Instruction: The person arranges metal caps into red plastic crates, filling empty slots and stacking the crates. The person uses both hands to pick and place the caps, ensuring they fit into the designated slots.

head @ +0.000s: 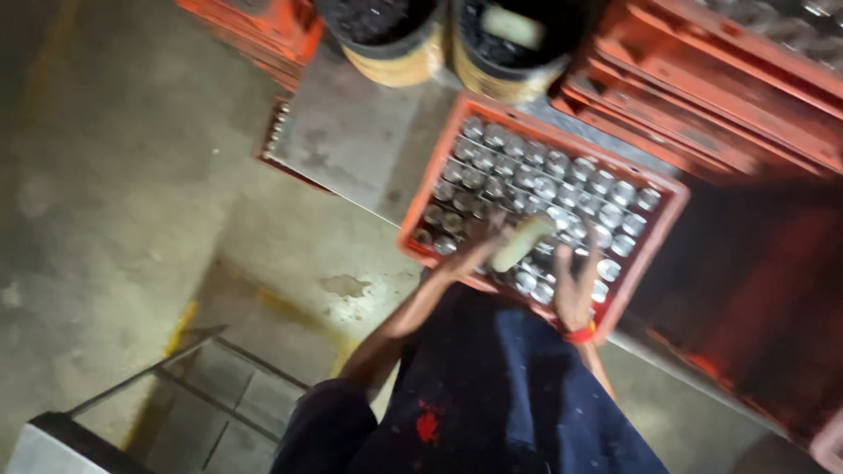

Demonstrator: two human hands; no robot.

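One red crate [667,230], two hands, two buckets [386,39].

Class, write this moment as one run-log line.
left hand: holds pale cylindrical object | right hand: rests on metal-capped bottles | red plastic crate: full | image blurred
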